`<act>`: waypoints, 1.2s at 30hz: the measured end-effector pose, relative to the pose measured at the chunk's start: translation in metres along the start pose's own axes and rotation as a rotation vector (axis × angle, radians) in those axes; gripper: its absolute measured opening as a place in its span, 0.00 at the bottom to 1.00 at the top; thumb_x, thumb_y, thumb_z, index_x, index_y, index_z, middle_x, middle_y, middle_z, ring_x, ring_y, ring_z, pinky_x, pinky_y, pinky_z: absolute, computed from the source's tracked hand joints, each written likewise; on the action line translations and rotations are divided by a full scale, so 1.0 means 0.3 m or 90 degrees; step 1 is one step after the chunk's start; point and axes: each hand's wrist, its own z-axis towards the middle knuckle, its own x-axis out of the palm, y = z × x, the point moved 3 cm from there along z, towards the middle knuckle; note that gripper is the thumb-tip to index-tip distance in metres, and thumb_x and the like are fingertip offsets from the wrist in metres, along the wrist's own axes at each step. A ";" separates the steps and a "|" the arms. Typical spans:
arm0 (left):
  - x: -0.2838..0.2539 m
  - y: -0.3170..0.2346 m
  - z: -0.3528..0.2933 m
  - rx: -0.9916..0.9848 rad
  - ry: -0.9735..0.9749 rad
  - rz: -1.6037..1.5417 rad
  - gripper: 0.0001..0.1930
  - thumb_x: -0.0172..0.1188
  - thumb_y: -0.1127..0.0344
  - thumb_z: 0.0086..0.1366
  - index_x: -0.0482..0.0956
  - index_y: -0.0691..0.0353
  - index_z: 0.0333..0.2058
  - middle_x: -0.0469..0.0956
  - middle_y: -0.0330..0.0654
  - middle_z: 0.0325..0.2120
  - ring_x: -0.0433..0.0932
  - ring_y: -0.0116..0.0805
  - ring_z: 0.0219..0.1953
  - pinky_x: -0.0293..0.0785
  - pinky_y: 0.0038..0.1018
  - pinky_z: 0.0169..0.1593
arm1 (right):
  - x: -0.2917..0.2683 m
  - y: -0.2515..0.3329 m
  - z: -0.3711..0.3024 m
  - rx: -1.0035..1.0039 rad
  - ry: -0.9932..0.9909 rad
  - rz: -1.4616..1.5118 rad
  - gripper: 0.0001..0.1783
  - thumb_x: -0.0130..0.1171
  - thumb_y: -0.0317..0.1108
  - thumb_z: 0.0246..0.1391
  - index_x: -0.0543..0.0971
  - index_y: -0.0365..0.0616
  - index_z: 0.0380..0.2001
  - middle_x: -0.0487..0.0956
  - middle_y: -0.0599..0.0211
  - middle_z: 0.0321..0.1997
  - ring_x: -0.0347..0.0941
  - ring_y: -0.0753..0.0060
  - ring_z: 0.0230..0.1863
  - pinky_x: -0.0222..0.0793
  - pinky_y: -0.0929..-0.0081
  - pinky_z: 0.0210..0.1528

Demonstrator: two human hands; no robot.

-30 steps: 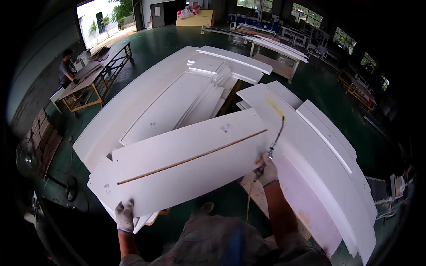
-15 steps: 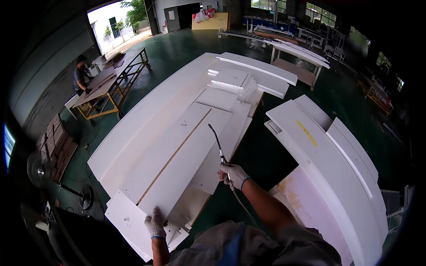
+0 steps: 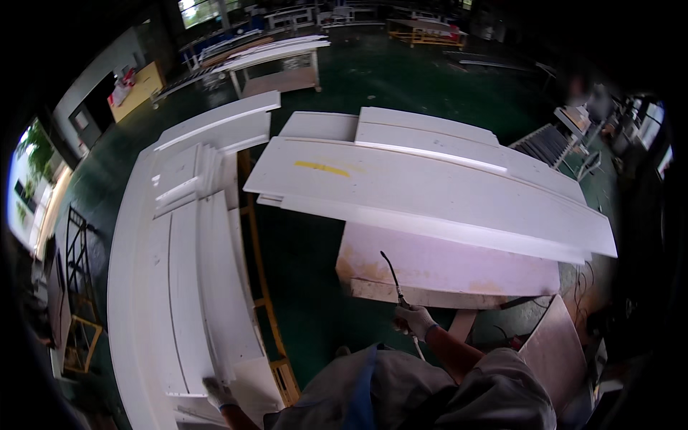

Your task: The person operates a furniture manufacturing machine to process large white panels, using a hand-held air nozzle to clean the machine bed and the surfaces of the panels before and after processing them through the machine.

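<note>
My right hand, in a white knitted glove, is closed around an air blow gun. Its long, thin black nozzle bends at the tip and points up and away over the floor gap. A pale hose leaves the gun below my hand. At lower left, my gloved left hand grips the near corner of a long white grooved panel. That panel lies on a stack of white boards, with narrower boards along its right side. The fingertips of my left hand are partly blurred.
Ahead right, white boards with a yellow mark lie over a pinkish board. A yellow frame edges the left stack. Green floor shows between the stacks. A cart with white strips stands farther back.
My view has swung right, so the left stack sits farther left and the right stack lies ahead. The blow gun has turned with me, away from the panel. My left hand stays at the panel's corner.
</note>
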 end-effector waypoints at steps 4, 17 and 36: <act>0.294 -0.158 -0.172 0.422 -0.367 0.639 0.35 0.61 0.47 0.71 0.67 0.66 0.66 0.75 0.57 0.59 0.74 0.51 0.61 0.73 0.46 0.62 | -0.405 -0.286 -0.148 -0.008 -0.264 0.247 0.19 0.56 0.51 0.69 0.77 0.46 0.34 0.82 0.61 0.24 0.72 0.70 0.17 0.58 0.73 0.16; 2.594 0.467 -1.204 0.640 0.743 0.392 0.19 0.66 0.61 0.67 0.79 0.69 0.50 0.83 0.56 0.43 0.83 0.46 0.46 0.78 0.36 0.53 | -0.623 -0.521 -0.268 -0.037 -0.515 0.554 0.12 0.56 0.44 0.69 0.78 0.48 0.36 0.83 0.62 0.26 0.76 0.68 0.19 0.66 0.71 0.18; 3.809 0.875 -0.986 0.404 0.732 0.970 0.43 0.63 0.37 0.65 0.73 0.77 0.60 0.76 0.56 0.61 0.76 0.47 0.61 0.69 0.37 0.66 | -0.464 -0.083 -0.282 0.191 -0.726 0.594 0.15 0.59 0.46 0.66 0.77 0.47 0.31 0.82 0.65 0.24 0.70 0.74 0.17 0.62 0.72 0.17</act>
